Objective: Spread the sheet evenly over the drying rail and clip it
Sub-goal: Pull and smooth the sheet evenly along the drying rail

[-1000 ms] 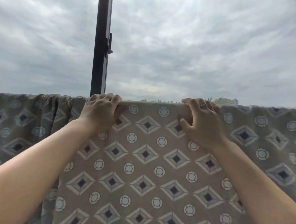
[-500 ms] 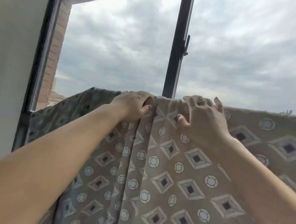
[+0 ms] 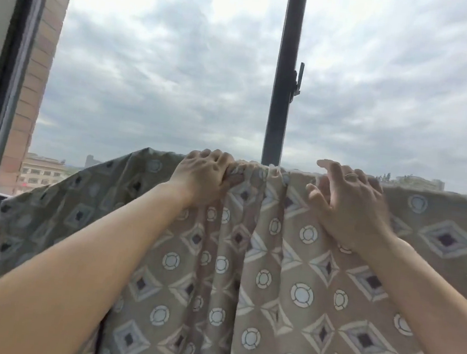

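A beige sheet with a diamond and circle pattern hangs over a rail that its top fold hides. My left hand clutches the top edge where the cloth is bunched into folds. To the right, my right hand hovers at the top edge with fingers spread, its palm against the sheet and nothing gripped. Bunched pleats run down between the two hands. The sheet's left end slopes down toward the window corner. No clip is in sight.
A dark window post with a latch rises just behind the bunched part. The window frame and a brick wall close off the left. Beyond the sheet lie cloudy sky and distant buildings.
The view swung left along the rail. Both hands slid left along the top edge, from a flat stretch to the bunched part. My right hand lifted its fingers off the cloth.
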